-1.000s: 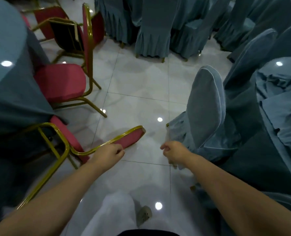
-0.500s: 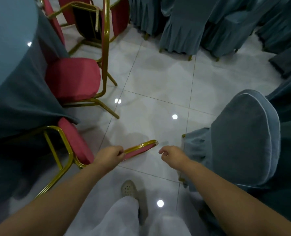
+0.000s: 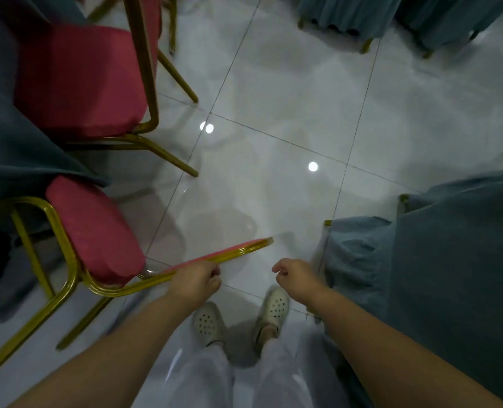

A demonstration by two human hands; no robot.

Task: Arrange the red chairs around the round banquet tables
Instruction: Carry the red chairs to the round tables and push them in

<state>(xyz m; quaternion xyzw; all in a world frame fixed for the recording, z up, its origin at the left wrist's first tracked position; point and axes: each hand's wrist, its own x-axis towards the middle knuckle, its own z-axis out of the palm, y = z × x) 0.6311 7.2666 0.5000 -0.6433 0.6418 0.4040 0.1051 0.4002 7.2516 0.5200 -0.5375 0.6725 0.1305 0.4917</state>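
A red chair [image 3: 97, 228] with a gold frame stands at the lower left, its seat partly under the blue-grey tablecloth of a round table [image 3: 12, 142]. My left hand [image 3: 196, 282] grips the top edge of this chair's backrest. A second red chair [image 3: 79, 81] stands further along the same table at the upper left. My right hand [image 3: 296, 275] hangs free over the floor, fingers loosely curled, holding nothing.
A chair in a blue-grey cover [image 3: 438, 260] stands close on my right. More covered chairs [image 3: 350, 16] line the top edge. Glossy white floor tiles [image 3: 288, 113] lie between the two sides. My feet in pale clogs [image 3: 271, 307] are below the hands.
The view has tilted downward and shifted, so my feet now show. The held red chair appears drawn closer to me. The right hand stays free.
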